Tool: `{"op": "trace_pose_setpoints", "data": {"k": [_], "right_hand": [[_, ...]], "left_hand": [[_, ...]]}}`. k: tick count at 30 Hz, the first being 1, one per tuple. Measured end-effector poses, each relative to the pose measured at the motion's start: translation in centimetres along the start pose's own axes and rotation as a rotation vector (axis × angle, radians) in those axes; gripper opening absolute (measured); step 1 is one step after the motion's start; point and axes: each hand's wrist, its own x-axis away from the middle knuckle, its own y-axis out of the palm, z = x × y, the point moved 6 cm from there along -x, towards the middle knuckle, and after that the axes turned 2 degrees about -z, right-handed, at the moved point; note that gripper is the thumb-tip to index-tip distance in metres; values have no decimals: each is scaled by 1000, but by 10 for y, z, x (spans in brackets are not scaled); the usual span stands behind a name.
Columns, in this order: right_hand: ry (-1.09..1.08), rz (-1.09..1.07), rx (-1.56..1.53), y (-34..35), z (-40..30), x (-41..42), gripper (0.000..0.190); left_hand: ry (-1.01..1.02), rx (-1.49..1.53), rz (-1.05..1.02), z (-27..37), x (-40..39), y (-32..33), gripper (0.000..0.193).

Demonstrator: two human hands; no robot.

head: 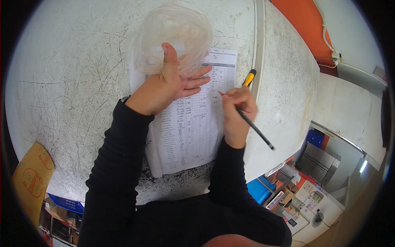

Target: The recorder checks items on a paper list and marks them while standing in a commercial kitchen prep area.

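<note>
A printed table sheet [188,148] with handwritten entries lies before me on a scratched white tabletop. More paper shows under its left edge. My left hand [172,81] rests on its upper part, thumb raised and fingers apart, holding nothing. A translucent plastic bag [172,34] covers the sheet's top left, right beside that hand; its contents are unclear. In my right hand [239,105] is a dark pencil [256,128], its reddish point over the right-hand columns. Whether the point touches the paper I cannot tell. Just beyond that hand lies a yellow-and-black tool handle [249,77], its other end hidden.
A raised metal strip [260,40] runs along the tabletop [77,92] on the right, with another pale surface [287,80] past it. Yellow printed packaging [34,182] stands at the left edge. Lower left holds a blue crate [66,203]; lower right, a blue container [260,190].
</note>
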Motion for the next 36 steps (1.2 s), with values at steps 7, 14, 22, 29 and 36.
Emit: {"op": "trace_pose_setpoints", "data": {"k": [7, 14, 22, 29, 36], "right_hand": [[105, 65, -8, 3, 19, 1, 24], [91, 43, -6, 1, 17, 0, 24], [129, 41, 20, 3, 16, -1, 24], [103, 159, 10, -15, 22, 1, 22], [126, 140, 76, -12, 22, -1, 22]], "left_hand": [[719, 481, 219, 50, 17, -41, 113], [734, 506, 436, 54, 20, -45, 109], [732, 448, 452, 52, 18, -48, 107], [780, 387, 377, 49, 17, -53, 109], [774, 397, 397, 48, 16, -53, 109]]}}
